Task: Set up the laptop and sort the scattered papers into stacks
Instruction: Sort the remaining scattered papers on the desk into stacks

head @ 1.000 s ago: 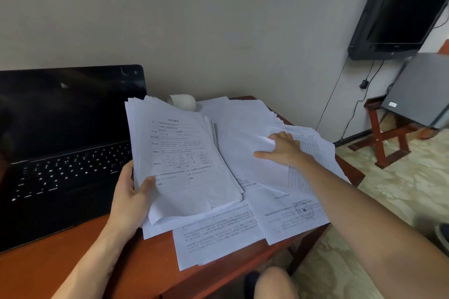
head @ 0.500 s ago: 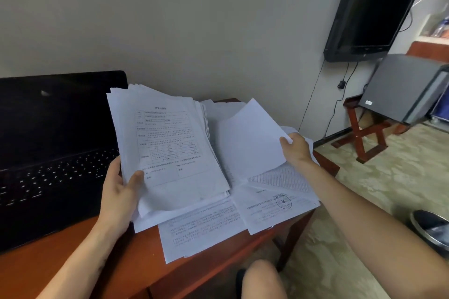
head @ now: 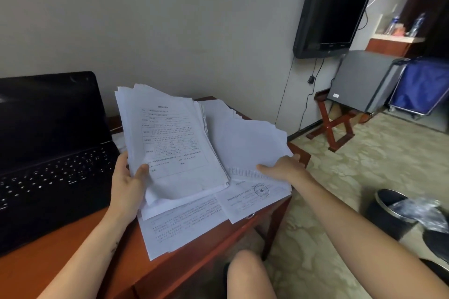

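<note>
Nearest me, the desk (head: 60, 250) edge. Loose printed sheets (head: 184, 223) lie flat on it, overhanging toward 6 o'clock. A stamped sheet (head: 255, 198) lies just beside them at 3 o'clock.

Above those, both hands are loaded. My left hand (head: 126, 184) grips the thick stack (head: 175, 143) at its near-left corner, with the thumb across the top page. The other fingers are hidden underneath. The stack is tilted up off the desk, its long axis running roughly 11 to 5 o'clock, form side facing me.

My right hand (head: 286, 170) pinches the thin bundle (head: 245, 143) at its near-right edge, thumb on top. I cannot see the fingers below it. The bundle is blank side up and sits at 3 o'clock of the thick stack. Its left edge is tucked against or under the stack's right edge; I cannot tell which.

The relation that matters: the bundle must travel toward 9 o'clock to land on the stack. The right hand carries it, while the left only has to hold steady. My guess is the corners will need squaring, since the two lie at different angles. The flat sheets at 6 o'clock are closer to the left hand but not yet gathered.

Farther out at 9 to 10 o'clock, the laptop (head: 48, 143) is open, screen dark, keyboard facing me.

Beyond, at 1 to 2 o'clock, a wall TV (head: 332, 7), a grey cabinet (head: 362, 80) on a stand, and a bin (head: 388, 213) on the floor at 4
</note>
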